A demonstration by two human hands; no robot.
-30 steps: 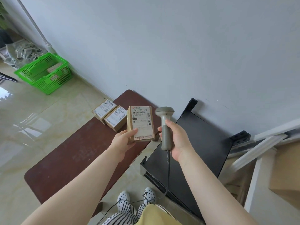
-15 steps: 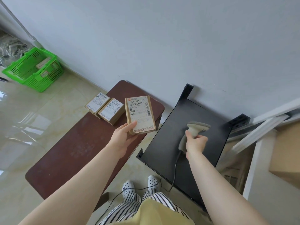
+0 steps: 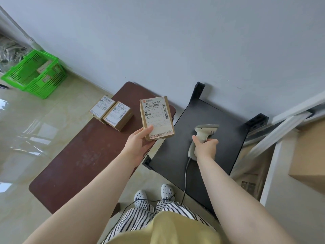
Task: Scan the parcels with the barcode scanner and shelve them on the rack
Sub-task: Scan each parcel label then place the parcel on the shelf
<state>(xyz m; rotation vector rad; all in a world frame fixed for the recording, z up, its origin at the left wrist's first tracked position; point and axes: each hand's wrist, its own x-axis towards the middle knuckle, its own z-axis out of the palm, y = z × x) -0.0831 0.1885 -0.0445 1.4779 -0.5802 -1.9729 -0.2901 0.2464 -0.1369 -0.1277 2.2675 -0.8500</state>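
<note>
My left hand holds a brown cardboard parcel by its lower edge, label side up, above the right end of the brown table. My right hand grips the handle of the grey barcode scanner low over the black shelf top, with its head pointing right, away from the parcel. Two more labelled parcels lie side by side on the table near the wall.
A green basket with parcels stands on the floor at the far left by the wall. The scanner's cable hangs down past my feet. A white rack frame and a large cardboard box are at the right.
My right hand has carried the scanner from beside the parcel down and right to the black shelf top. The left hand keeps the parcel in nearly the same place.
</note>
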